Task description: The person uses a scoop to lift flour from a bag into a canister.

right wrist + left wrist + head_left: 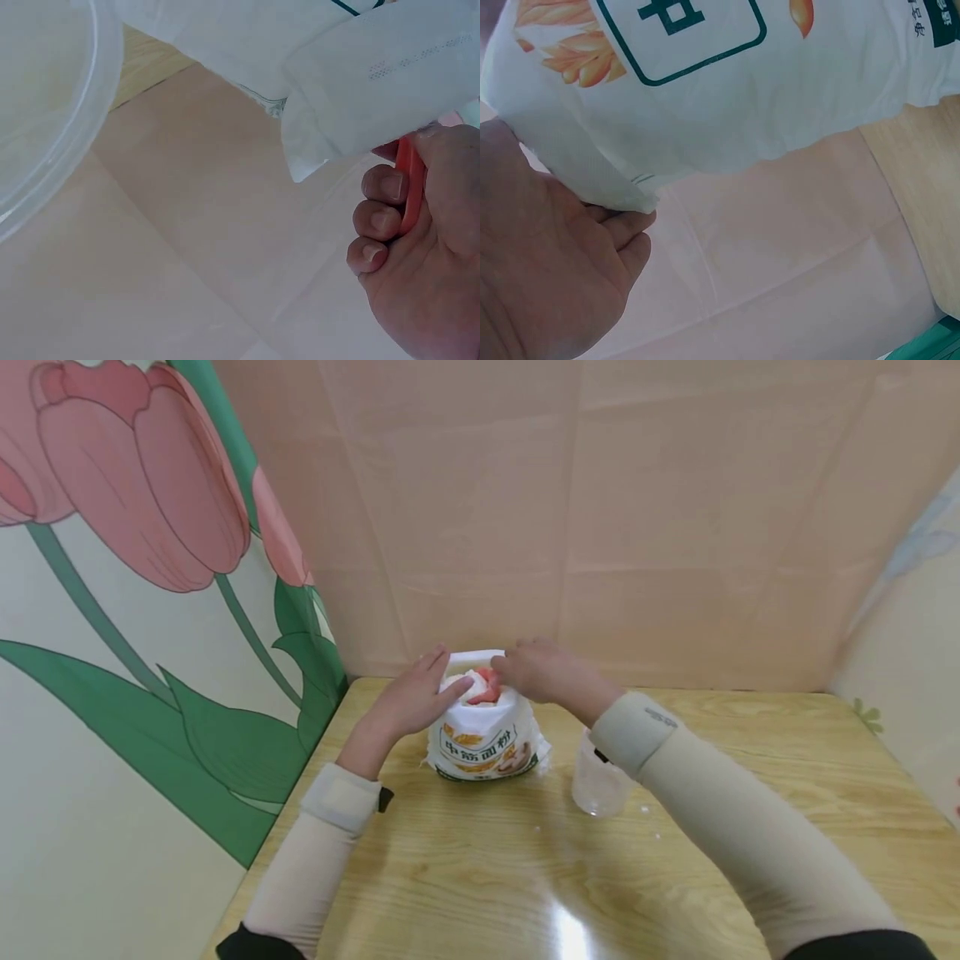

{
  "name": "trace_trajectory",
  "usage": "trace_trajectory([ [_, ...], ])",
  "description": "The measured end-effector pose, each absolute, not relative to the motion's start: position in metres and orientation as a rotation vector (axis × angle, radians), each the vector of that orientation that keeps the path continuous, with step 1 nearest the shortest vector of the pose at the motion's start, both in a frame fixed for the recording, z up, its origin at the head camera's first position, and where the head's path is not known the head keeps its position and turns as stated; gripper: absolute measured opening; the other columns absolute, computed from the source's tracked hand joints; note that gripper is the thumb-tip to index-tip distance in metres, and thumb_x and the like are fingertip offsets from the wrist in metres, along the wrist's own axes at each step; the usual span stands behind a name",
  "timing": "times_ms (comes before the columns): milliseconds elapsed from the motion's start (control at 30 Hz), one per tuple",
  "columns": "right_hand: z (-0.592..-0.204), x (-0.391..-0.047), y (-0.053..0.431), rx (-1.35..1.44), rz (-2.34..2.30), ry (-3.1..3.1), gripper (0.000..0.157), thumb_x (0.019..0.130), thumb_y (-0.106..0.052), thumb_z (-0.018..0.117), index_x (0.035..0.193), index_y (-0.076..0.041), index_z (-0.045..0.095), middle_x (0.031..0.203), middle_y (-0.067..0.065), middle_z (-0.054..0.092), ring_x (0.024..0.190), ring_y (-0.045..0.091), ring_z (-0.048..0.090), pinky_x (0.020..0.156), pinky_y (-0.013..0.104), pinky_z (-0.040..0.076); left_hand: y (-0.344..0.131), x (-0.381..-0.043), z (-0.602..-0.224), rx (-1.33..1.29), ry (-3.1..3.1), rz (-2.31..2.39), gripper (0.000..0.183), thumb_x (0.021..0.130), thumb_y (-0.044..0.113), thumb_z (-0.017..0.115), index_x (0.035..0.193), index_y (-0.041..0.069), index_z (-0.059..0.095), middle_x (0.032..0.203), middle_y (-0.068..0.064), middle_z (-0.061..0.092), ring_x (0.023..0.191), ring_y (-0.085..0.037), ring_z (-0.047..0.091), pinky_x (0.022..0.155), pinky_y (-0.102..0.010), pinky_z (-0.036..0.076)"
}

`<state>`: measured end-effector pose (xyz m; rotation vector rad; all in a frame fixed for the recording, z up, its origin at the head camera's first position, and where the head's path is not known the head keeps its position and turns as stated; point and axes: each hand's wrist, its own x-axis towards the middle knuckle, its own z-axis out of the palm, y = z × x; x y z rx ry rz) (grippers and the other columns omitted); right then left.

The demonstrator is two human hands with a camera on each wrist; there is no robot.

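A white flour bag [487, 743] with green lettering and orange print stands on the table, its mouth unfolded and white flour showing inside. My left hand [416, 697] holds the left side of the bag's mouth, thumb across the opening; in the left wrist view, the hand [570, 247] has its fingers at the bag's [727, 127] edge. My right hand [551, 672] is over the right side of the mouth. It grips the handle of a red scoop [409, 184], whose red part shows among the flour in the head view.
Just right of the bag, a clear plastic cup [600, 785] stands partly under my right forearm. White specks [645, 810] lie on the wooden table [465, 877] beside it. A beige cloth [480, 527] hangs behind the table, and a tulip-painted wall [150, 760] borders it on the left.
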<state>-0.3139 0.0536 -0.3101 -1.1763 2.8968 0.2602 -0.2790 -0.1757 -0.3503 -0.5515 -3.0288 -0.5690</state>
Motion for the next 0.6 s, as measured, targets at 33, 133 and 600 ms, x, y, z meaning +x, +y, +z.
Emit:
trace_trajectory([
  [33, -0.311, -0.314, 0.055, -1.183, 0.238, 2.909, 0.019, 0.107, -0.023, 0.049, 0.113, -0.011, 0.063, 0.107, 0.013, 0.068, 0.102, 0.032, 0.061, 0.089, 0.049, 0.051, -0.176, -0.279, -0.35, -0.55, -3.029, -0.566, 0.101, 0.095, 0.08, 0.02, 0.162, 0.004, 0.018, 0.171, -0.01, 0.009, 0.156, -0.029, 0.01, 0.125, -0.046, 0.016],
  [133, -0.313, -0.313, 0.059, -1.158, 0.098, 2.953, 0.025, 0.108, -0.031, 0.047, 0.107, -0.011, 0.063, 0.101, 0.012, 0.067, 0.096, 0.033, 0.062, 0.085, 0.05, 0.052, -0.176, -0.278, -0.35, -0.547, -3.034, -0.566, 0.102, 0.094, 0.081, 0.018, 0.162, 0.005, 0.017, 0.171, -0.009, 0.008, 0.157, -0.028, 0.009, 0.126, -0.046, 0.016],
  [600, -0.313, -0.311, 0.079, -1.127, -0.26, 3.024, 0.034, 0.109, -0.033, 0.045, 0.114, -0.004, 0.063, 0.101, 0.013, 0.065, 0.098, 0.034, 0.061, 0.09, 0.05, 0.051, -0.174, -0.278, -0.347, -0.567, -3.016, -0.586, 0.1, 0.096, 0.079, 0.02, 0.161, 0.002, 0.02, 0.17, -0.012, 0.01, 0.156, -0.032, 0.014, 0.125, -0.048, 0.018],
])
